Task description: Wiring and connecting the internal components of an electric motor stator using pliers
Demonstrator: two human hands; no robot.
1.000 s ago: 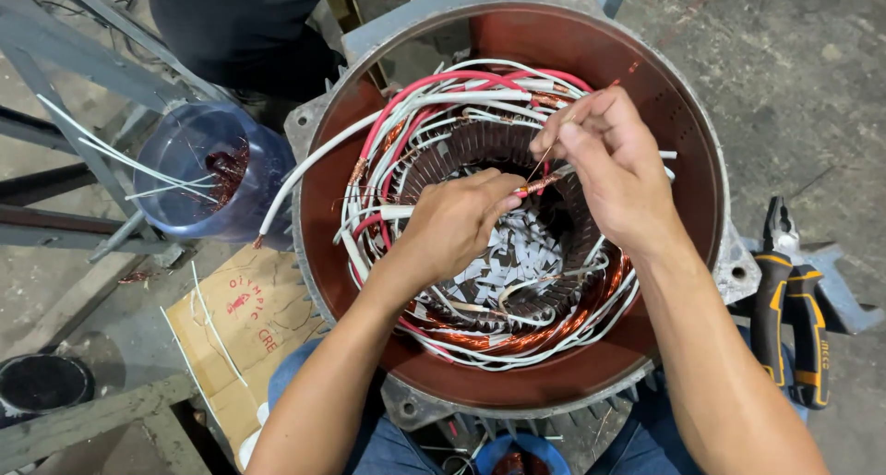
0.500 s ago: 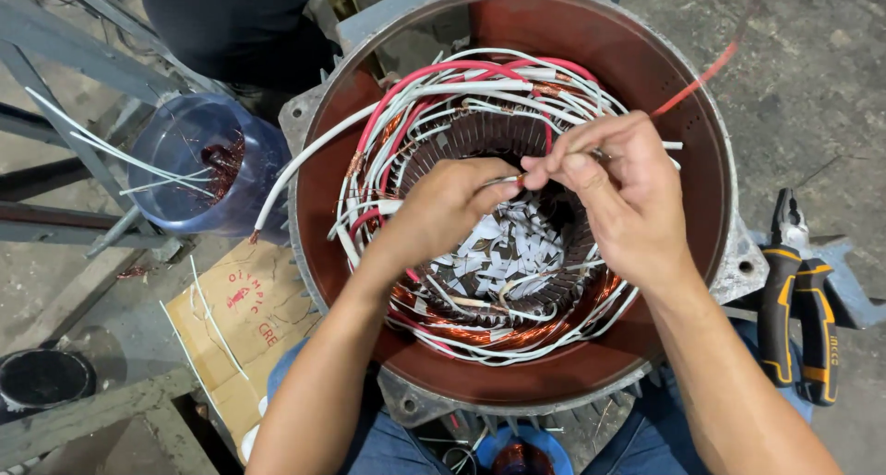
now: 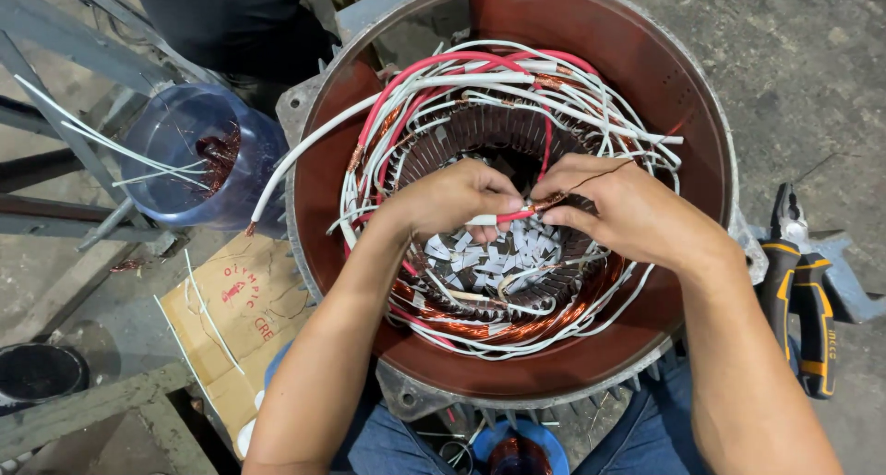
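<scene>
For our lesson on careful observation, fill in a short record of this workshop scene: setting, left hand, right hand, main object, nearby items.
setting: concrete workshop floor, seen from above
left hand: pinches a red insulated wire at its end
right hand: pinches the bare copper strands of that wire
main object: large round red-brown metal motor housing with copper windings and white and red leads
nearby items: black-and-orange pliers at right; clear blue plastic container and brown cardboard piece at left
</scene>
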